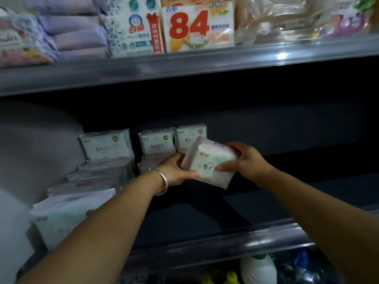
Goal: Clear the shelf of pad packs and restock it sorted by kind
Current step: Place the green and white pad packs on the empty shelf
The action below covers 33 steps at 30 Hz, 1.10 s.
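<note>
Grip, left hand (176, 168): fingers and thumb are curling round the left edge of the held pad pack (211, 162), steadying it from below and behind.
Grip, right hand (245, 160): thumb is lying on the printed face and fingers are wrapping the right end, pinching the pack; two hands appear to be serving to turn and aim it, not to bear weight.
Held pad pack: it is sitting tilted in the air, label toward the camera, just in front of the upright packs (173, 141); judged, it is being lined up to join them.
Upright packs: three are standing label-forward at the back of the shelf (287, 236), seemingly so the kind is reading at a glance.
Left stack (88, 193): packs are lying flat and overlapping toward the shelf's front-left; the reason is not evident.
Shelf, right part: no packs are showing there in the dim light.
Bracelet (163, 181): it is riding on the left wrist.
Upper shelf (184, 66): it is carrying soap packs (196, 27) of another sort.
Stage, judged: restocking is underway, far from complete.
</note>
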### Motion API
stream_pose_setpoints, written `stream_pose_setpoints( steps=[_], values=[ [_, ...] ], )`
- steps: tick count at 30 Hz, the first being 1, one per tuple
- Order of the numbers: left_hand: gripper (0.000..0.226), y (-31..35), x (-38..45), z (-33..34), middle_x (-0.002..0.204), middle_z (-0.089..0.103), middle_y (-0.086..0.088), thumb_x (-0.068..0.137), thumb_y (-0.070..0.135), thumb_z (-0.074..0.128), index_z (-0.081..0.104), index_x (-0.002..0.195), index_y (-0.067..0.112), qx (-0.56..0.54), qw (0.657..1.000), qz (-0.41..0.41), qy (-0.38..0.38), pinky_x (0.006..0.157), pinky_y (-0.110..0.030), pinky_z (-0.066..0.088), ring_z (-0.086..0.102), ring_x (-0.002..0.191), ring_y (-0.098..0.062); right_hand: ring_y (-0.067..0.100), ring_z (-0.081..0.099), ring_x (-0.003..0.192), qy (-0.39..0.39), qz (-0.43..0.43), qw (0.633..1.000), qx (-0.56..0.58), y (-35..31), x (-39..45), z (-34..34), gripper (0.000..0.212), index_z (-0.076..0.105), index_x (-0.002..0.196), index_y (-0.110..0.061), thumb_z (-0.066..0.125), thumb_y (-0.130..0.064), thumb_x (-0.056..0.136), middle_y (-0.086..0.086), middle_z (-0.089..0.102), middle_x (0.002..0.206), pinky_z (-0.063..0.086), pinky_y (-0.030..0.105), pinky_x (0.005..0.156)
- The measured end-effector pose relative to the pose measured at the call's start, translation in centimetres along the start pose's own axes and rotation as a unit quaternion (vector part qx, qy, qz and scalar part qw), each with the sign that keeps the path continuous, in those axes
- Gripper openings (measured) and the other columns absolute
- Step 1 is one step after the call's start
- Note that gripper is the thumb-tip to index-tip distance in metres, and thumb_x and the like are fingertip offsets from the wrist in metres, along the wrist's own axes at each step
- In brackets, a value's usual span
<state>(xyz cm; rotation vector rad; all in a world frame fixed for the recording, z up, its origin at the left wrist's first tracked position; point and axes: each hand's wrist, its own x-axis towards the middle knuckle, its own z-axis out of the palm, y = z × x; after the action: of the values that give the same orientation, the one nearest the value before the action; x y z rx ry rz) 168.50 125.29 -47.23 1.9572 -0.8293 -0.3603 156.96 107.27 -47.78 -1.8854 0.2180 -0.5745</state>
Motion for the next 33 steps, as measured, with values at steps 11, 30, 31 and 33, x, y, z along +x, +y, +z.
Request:
stream_pose_setpoints(
  steps=[11, 30, 31, 33],
  values=[
    [0.023, -5.5, 4.6, -0.7, 0.111, 0.067, -0.008, 0.084, 0.014, 0.064, 0.071, 0.106, 0.01, 0.312, 0.944, -0.066, 0.083, 0.079, -0.022, 0.046, 0.063, 0.1, -0.024, 0.027, 0.037, 0.133, -0.043, -0.024, 0.951, -0.304, 3.0, 8.0, 4.4, 0.065, 0.043, 0.14, -0.014, 0.071, -0.014, 0.082, 0.01, 0.031, 0.146, 0.033, 0.027, 0.108],
    [0.028, -5.7, 4.0, 0.4, 0.131, 0.054, -0.013, 0.09, 0.007, 0.053, 0.066, 0.114, 0.01, 0.376, 0.924, -0.003, 0.068, 0.095, -0.021, 0.037, 0.048, 0.124, -0.029, 0.032, 0.006, 0.146, 0.017, -0.028, 0.901, -0.432, 5.4, 8.7, 8.5, 0.084, 0.004, 0.151, -0.026, 0.061, -0.027, 0.089, 0.006, -0.003, 0.159, 0.02, 0.044, 0.117],
    [0.026, -5.5, 3.4, 0.7, 0.127, 0.057, -0.012, 0.09, 0.009, 0.054, 0.066, 0.113, 0.009, 0.379, 0.923, -0.003, 0.065, 0.094, -0.021, 0.038, 0.05, 0.122, -0.028, 0.03, 0.006, 0.146, 0.014, -0.032, 0.892, -0.451, 5.0, 7.7, 8.4, 0.081, 0.004, 0.151, -0.025, 0.059, -0.027, 0.091, 0.005, -0.002, 0.159, 0.018, 0.043, 0.117],
    [0.025, -5.0, 1.9, 1.5, 0.12, 0.061, -0.012, 0.09, 0.014, 0.056, 0.065, 0.113, 0.007, 0.38, 0.922, -0.002, 0.07, 0.093, -0.024, 0.042, 0.055, 0.113, -0.028, 0.028, 0.016, 0.143, -0.002, -0.059, 0.878, -0.475, 4.3, 5.5, 8.0, 0.069, 0.019, 0.149, -0.022, 0.056, -0.025, 0.091, 0.005, 0.013, 0.157, 0.019, 0.04, 0.116]
  ],
)
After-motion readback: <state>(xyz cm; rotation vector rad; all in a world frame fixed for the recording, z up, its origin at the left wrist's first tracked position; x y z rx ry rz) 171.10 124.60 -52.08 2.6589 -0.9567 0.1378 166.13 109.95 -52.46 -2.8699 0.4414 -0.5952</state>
